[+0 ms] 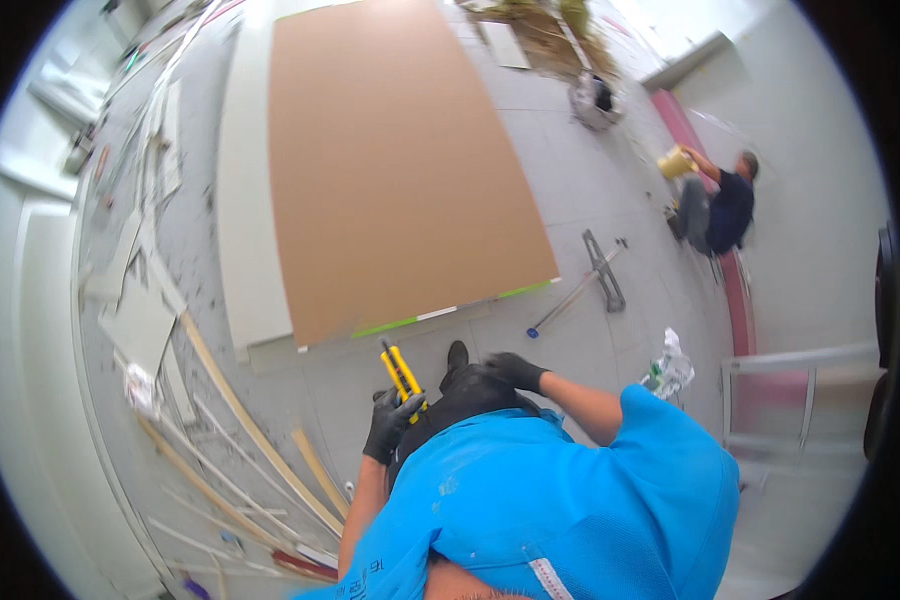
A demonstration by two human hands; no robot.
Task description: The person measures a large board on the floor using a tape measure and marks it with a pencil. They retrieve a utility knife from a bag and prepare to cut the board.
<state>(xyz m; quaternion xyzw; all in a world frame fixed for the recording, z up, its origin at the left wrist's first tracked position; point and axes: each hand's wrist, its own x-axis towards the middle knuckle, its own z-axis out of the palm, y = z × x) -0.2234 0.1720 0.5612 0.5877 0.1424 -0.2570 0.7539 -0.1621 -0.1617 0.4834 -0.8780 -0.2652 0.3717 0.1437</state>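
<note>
My left hand, in a dark glove, is closed around a yellow-and-black utility knife. Its thin dark tip points away from me, toward the near edge of a large brown board. My right hand, also gloved, lies against my dark trousers at the thigh with its fingers stretched out and nothing visible in it. The brown board lies flat on top of paler boards that show along its left side. Green and white strips run along its near edge, just beyond my shoe.
Offcuts and long strips litter the floor at left. A grey T-shaped tool lies right of the board. Farther right, a person crouches by the wall holding a yellowish bucket. A bag stands at the far right.
</note>
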